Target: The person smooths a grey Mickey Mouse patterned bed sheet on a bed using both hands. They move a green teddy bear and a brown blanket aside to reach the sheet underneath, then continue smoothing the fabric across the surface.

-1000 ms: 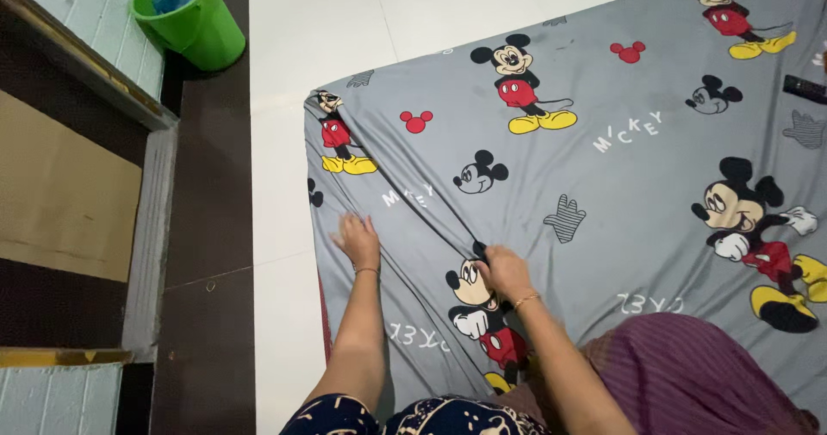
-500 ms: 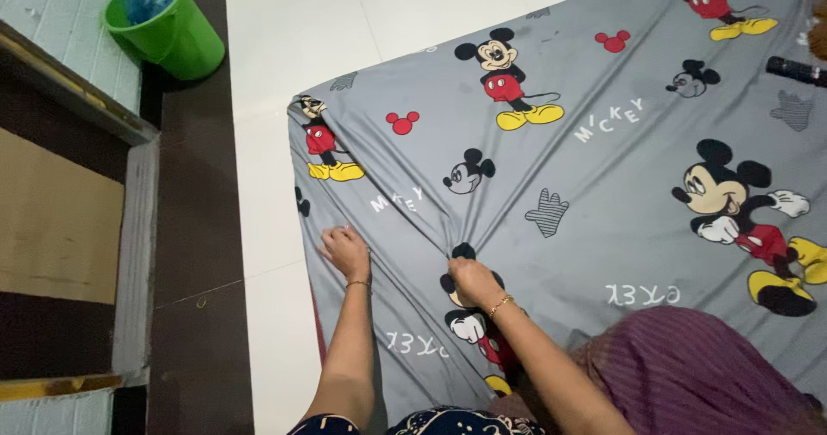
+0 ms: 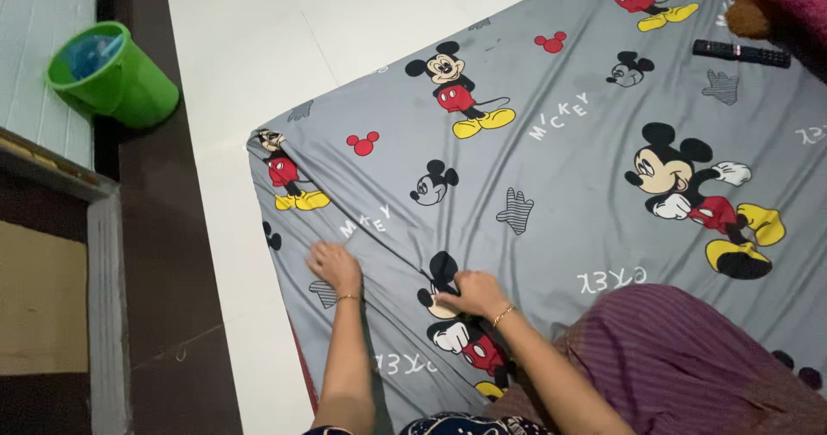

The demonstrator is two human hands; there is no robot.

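Observation:
A grey bedsheet (image 3: pixel 551 185) printed with cartoon mice is stretched over a mattress whose corner points to the upper left. My left hand (image 3: pixel 334 267) lies flat on the sheet near the mattress's left edge, fingers apart. My right hand (image 3: pixel 472 293) rests palm down on the sheet a little to the right, over a printed mouse figure, with its fingers pointing left. A long crease runs from the corner down between the two hands. Each wrist wears a thin bangle.
A green bucket (image 3: pixel 112 73) stands on the floor at the upper left beside a dark wooden frame (image 3: pixel 146 254). A black remote control (image 3: pixel 741 53) and a plush toy (image 3: pixel 767 4) lie on the sheet's far right. Purple striped fabric (image 3: pixel 680 366) covers the lower right.
My right hand has let go of the bunched sheet and now lies flat; the radiating folds have smoothed out. My left hand slid slightly toward me. The view has shifted right.

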